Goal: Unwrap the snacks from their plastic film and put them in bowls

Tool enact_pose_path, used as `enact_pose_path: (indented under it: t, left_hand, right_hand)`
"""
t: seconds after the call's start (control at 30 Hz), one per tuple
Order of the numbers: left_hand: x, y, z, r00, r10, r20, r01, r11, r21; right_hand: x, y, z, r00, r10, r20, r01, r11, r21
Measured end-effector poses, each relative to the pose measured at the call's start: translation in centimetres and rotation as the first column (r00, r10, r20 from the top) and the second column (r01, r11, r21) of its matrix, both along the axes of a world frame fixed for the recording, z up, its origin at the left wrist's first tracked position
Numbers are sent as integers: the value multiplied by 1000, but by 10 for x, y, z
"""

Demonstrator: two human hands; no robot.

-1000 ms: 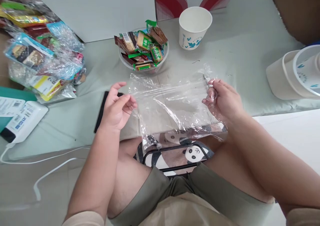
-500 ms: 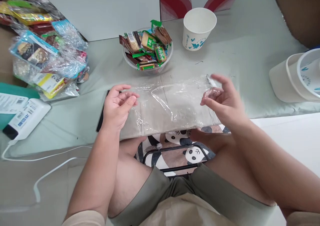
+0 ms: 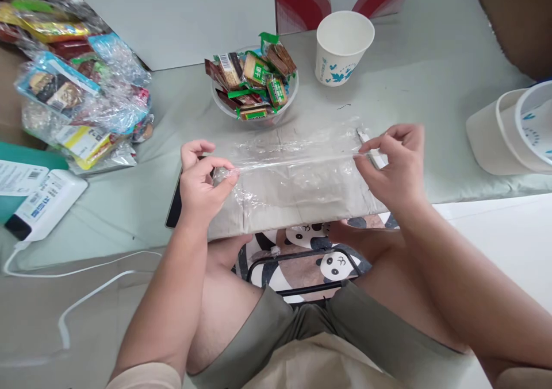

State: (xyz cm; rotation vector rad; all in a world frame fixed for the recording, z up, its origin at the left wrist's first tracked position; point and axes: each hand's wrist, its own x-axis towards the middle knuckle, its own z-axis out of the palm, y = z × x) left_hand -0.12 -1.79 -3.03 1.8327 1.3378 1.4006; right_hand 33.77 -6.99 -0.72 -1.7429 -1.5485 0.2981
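A clear plastic bag (image 3: 297, 170) lies stretched across the near edge of the table, in front of me. My left hand (image 3: 200, 185) pinches its left end between thumb and fingers. My right hand (image 3: 394, 165) pinches its right end, near the bag's top strip. Between the two hands the bag's upper edge is pulled taut. Behind the bag stands a clear bowl (image 3: 254, 99) heaped with several wrapped snacks. Under my left hand, a dark phone (image 3: 175, 208) lies partly hidden.
A white paper cup (image 3: 342, 47) with blue leaves stands behind the bowl. More cups (image 3: 513, 130) lie stacked on their side at the right. At the left are a pile of snack bags (image 3: 77, 96), a white power bank (image 3: 41, 202) and its cable (image 3: 86, 294).
The bag was held up and hanging over the table edge; now it lies flat on the table. Both hands let go briefly, then pinched its two ends and pulled it taut.
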Motion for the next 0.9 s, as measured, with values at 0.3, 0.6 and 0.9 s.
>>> enact_pose_path:
  t: [0.3, 0.6, 0.9]
  left_hand:
    - [31, -7, 16, 852, 36, 523, 169, 925, -339]
    - [33, 16, 4, 894, 243, 377, 119, 682, -722]
    - [14, 12, 20, 927, -94, 364, 362, 485, -796]
  right_hand:
    - [-7, 3, 13, 847, 95, -522, -125, 992, -23]
    - [-4, 7, 2, 675, -136, -725, -273, 868, -416]
    - [0, 8, -4, 668, -90, -739, -316, 865, -390]
